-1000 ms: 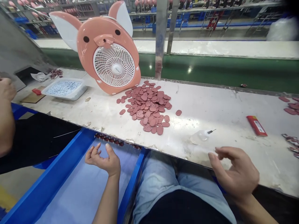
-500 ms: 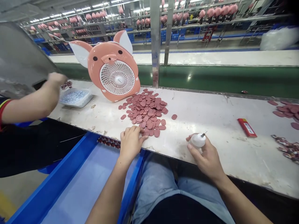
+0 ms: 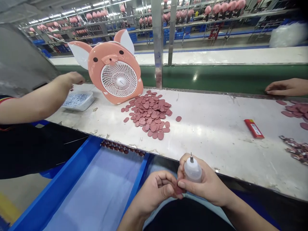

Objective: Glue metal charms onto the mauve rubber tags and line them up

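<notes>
In our right hand (image 3: 209,185) we hold a bottle (image 3: 193,170), translucent whitish and smooth, with a rounded shoulder and a thin metal needle tip pointing up; our grip there is closed around its body. Our left hand (image 3: 154,190) has a narrow grip, thumb and fingertips pinched on a small reddish piece (image 3: 178,190), which the right fingertips also touch. Both hands are together over our lap, just beyond the near edge of the counter (image 3: 207,112).

The counter top is pale and scuffed, with flaky residue along its near edge. On it lies a loose pile (image 3: 152,112) of flat, matt, dull-red ovals, some with small holes. Just left of the pile and farther back, a glossy pink pig-shaped fan (image 3: 115,72) leans upright, its white round grille ribbed in swirls. Farther left is a shallow white plastic tub (image 3: 86,103) of blue-and-white specks. To the right lies a smooth red box (image 3: 254,129) with a pale label, near more red ovals (image 3: 297,110) and a patterned heap (image 3: 295,149) too blurred to make out. Below the counter on the left is a blue bin (image 3: 64,186) with a pale, smooth lining.

Our fingers hide most of the reddish piece and the bottle's lower part. A co-worker's forearm (image 3: 43,99) covers part of the tub; another person's hand (image 3: 285,87) is cut off at the right edge.
</notes>
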Demonstrator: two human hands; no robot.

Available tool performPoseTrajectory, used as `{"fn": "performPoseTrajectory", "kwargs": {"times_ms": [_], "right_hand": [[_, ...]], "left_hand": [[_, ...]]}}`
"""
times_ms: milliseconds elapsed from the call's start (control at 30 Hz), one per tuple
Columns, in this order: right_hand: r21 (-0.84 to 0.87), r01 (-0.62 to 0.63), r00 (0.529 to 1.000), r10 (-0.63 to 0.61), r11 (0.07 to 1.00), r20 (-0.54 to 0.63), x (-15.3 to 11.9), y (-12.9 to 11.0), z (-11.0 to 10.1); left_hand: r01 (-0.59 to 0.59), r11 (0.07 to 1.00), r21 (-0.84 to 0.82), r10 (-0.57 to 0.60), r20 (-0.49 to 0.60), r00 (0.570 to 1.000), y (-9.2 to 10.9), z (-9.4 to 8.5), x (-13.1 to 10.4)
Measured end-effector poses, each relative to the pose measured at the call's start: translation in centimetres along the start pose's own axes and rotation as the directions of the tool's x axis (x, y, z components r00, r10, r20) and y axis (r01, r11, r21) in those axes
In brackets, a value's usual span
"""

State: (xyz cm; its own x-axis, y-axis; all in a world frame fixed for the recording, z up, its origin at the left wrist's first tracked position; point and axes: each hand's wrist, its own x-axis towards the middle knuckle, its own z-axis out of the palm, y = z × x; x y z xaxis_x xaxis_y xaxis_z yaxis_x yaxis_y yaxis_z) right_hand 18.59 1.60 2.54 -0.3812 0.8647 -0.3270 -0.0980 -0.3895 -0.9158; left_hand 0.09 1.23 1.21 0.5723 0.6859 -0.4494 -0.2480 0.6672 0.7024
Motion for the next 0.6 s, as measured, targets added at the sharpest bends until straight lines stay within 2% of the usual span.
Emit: {"fn": "performPoseTrajectory", "kwargs": {"times_ms": [67,133,233,367,500,567,600], "right_hand": [[0.005,-0.041,0.998,0.041,0.999,0.044,-0.5,-0.1,0.1],[-0.008,-0.063,0.997,0.063,0.998,0.051,-0.8,-0.3,0.2],[-0.032,-0.044,0.998,0.043,0.999,-0.034,-1.2,-0.5,-0.1],[-0.055,-0.022,0.969,0.008,0.998,-0.246,-1.9,-0.1,-2.3],[-0.171,-0.1,0.937,0.034,0.98,-0.348,-3.4,0.1,-4.6],[-0.261,-0.124,0.896,-0.005,0.957,-0.444,-4.2,-0.2,-4.9],[-0.298,-0.114,0.861,-0.055,0.948,-0.505,-4.7,-0.4,-4.9]], "left_hand": [[0.113,0.983,-0.145,-0.093,0.135,0.986,-1.0,-0.5,0.5],[0.181,0.957,-0.225,-0.134,0.21,0.968,-2.1,-0.7,1.1],[0.227,0.929,-0.293,-0.147,0.27,0.952,-3.3,-0.9,1.7],[0.171,0.898,-0.405,-0.072,0.25,0.966,-3.6,-0.8,1.7],[0.091,0.864,-0.494,-0.008,0.169,0.986,-2.8,-0.4,1.1],[0.065,0.852,-0.519,0.008,0.137,0.991,-2.1,0.0,0.8],[0.053,0.847,-0.529,0.019,0.13,0.991,-1.9,0.2,0.7]]}}
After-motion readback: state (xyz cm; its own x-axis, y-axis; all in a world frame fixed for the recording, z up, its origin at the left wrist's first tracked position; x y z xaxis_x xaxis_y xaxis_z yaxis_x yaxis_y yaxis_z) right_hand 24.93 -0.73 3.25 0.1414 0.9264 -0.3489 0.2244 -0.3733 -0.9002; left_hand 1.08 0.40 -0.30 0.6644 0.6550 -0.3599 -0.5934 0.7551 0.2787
